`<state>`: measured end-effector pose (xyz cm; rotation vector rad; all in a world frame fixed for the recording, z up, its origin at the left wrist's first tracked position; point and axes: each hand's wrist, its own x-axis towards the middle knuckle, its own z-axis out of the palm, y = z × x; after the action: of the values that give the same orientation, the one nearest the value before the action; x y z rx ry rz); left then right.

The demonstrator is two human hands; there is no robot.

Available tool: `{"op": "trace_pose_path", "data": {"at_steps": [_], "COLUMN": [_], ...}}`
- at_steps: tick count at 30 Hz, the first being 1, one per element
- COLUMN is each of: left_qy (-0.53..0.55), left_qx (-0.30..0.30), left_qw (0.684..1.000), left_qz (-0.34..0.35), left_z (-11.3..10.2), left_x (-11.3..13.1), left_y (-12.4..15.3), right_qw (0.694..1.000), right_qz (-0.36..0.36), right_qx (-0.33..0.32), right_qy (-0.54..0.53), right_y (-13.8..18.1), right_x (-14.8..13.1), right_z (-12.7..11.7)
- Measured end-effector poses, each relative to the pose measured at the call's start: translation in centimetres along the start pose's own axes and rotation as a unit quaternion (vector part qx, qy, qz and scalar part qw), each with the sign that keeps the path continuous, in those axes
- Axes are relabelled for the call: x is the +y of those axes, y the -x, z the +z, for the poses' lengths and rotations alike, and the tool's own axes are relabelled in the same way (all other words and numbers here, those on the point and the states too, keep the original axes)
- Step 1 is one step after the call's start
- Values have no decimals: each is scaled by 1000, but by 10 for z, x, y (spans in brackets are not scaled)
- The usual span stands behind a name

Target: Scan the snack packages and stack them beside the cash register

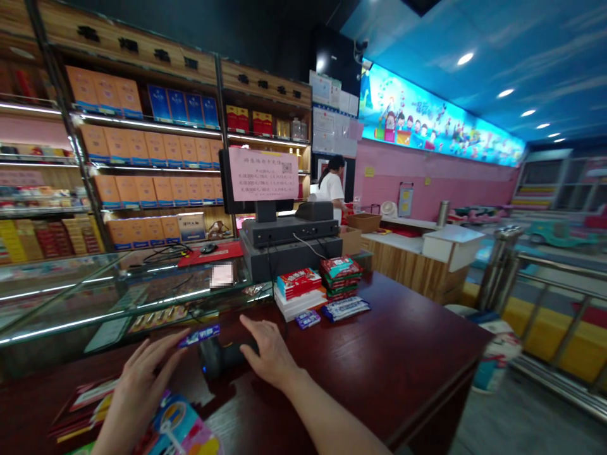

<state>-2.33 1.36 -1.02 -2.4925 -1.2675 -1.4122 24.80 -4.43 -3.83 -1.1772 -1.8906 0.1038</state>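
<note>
My left hand (142, 373) holds a small purple packet (199, 335) at its fingertips, just above the dark red counter (403, 354). My right hand (268, 354) rests over a black handheld barcode scanner (222, 357), fingers wrapped on its far end. The packet hangs right above the scanner's near end. Beyond my hands lie another purple packet (307, 318), a stack of red-and-white packs (298, 284) and a pile of red-and-green packs (341, 275).
A cash register with a pink notice on its screen (263, 174) stands behind the packs. A glass display case (95, 297) runs to the left, shelves of cartons (142, 151) behind. A person in white (332, 186) stands farther back. Colourful leaflets (180, 423) lie by my left wrist.
</note>
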Motion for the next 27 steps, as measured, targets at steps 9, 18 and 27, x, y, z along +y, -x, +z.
{"op": "trace_pose_path", "data": {"at_steps": [9, 18, 27], "left_qy": [2, 28, 73], "left_qx": [-8, -10, -34], "left_qw": [1000, 999, 997], "left_qz": [12, 18, 11], "left_z": [-5, 16, 36], "left_x": [29, 59, 99], "left_y": [-16, -19, -22], "right_qw": [985, 961, 956], "right_qz": [62, 93, 92], "right_qx": [47, 77, 88], "right_qy": [-152, -248, -265], "right_y": [-7, 5, 22], "right_x": [-3, 1, 5], "right_z": [-20, -42, -63]}}
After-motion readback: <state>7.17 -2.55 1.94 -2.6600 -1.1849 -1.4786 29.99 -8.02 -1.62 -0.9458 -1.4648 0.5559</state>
